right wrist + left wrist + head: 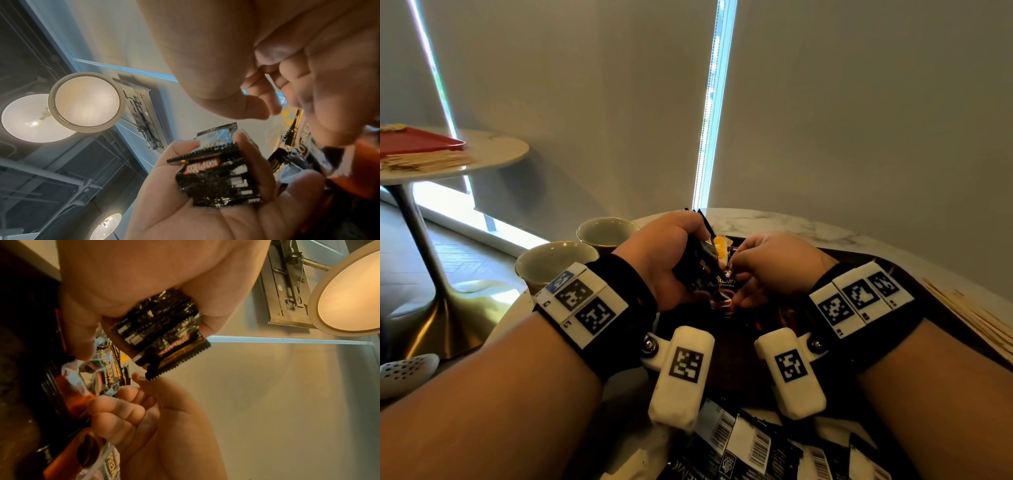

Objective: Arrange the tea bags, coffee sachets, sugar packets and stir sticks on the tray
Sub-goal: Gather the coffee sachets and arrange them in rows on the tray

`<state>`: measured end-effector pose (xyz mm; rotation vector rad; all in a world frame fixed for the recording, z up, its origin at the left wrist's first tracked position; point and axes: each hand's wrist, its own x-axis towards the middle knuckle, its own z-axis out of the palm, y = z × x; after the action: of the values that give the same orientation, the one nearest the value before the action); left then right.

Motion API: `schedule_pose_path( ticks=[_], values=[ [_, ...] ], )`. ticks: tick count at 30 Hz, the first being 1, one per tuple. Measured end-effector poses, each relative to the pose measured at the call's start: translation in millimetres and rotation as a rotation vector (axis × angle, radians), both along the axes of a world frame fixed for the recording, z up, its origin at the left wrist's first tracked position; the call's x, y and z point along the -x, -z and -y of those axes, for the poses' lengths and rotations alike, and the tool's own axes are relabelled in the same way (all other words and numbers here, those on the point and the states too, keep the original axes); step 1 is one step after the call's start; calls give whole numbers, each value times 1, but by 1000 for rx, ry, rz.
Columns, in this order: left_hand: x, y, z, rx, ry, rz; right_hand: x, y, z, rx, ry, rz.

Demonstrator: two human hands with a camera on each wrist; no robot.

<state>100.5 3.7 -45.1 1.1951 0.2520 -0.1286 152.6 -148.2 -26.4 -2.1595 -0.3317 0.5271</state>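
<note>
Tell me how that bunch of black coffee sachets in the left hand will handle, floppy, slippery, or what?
The coffee sachets look like thin glossy foil, so probably light and bendy. Their shiny film may let them slide over one another; the left hand curls round the whole bunch, which should help. The crimped, serrated ends seem stiffer, likely a better spot to pinch.

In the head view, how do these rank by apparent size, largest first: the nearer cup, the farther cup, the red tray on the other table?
As they look, largest to smallest:
1. red tray, though cut by the frame edge
2. nearer cup, partly hidden by the wrist band
3. farther cup

The tray stands far off, so its real size is unsure.
</note>
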Motion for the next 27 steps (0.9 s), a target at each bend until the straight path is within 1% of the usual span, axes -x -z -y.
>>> schedule_pose_path(
  ticks=[7, 9, 13, 15, 18, 23, 27],
  values=[
    [2, -3, 0, 6, 9, 13, 4, -5, 3, -28, -21, 5],
    [2, -4, -2, 40, -18, 41, 6, -7, 3, -34, -52, -47],
    [3, -9, -4, 98, -167, 195, 12, -5, -2, 9, -105, -221],
    [5, -10, -5, 118, -200, 233, 11, -3, -3, 36, -106, -253],
    [6, -12, -6, 130, -235, 236, 10, -3, -2, 56, -98, -243],
    [8, -14, -6, 159, -240, 240, 10, -4, -1, 77, -99, -180],
    [11, -16, -4, 122, -230, 217, 10, -5, 0, 77, -100, -161]
  ],
)
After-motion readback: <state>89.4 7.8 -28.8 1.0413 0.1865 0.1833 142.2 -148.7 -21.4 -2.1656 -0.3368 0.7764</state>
